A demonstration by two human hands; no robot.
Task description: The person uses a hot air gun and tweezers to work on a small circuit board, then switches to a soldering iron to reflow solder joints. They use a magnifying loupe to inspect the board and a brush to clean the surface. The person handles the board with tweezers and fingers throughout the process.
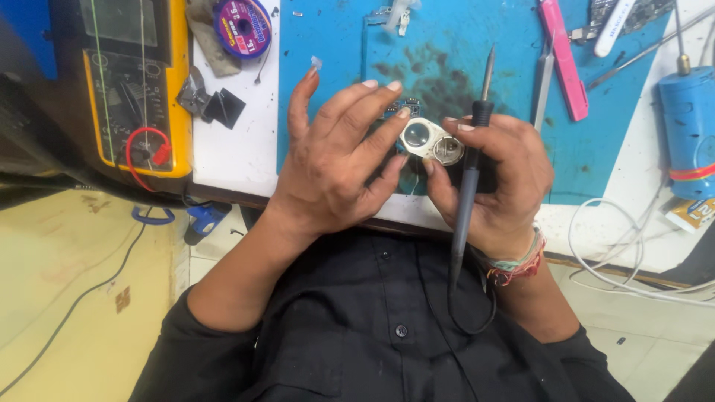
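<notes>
A: Hands over a blue work mat [447,45] on a white table [234,149], seen from above. What does each grip hold?

B: The left hand [335,164] has its fingertips clamped on a small white part with round metal discs [430,141], thumb beneath and forefinger on top. The right hand [495,182] pinches the same part from the other side, and its grip is also closed around a grey soldering iron [471,171], tip pointing up and away, cord looping down over the black shirt.

A: Where does the part sit?

B: In the air between both hands, just above the mat's near edge. A scrap of blue circuit board [406,106] shows behind it; whether the two are joined, I cannot tell.

A: And around them?

B: A yellow multimeter [134,82] with a red lead lies far left, a purple spool [243,28] beside it. A pink tool [564,59] rests on the mat to the right, a blue cylinder [689,126] at the far right, white cables [633,275] below.
</notes>
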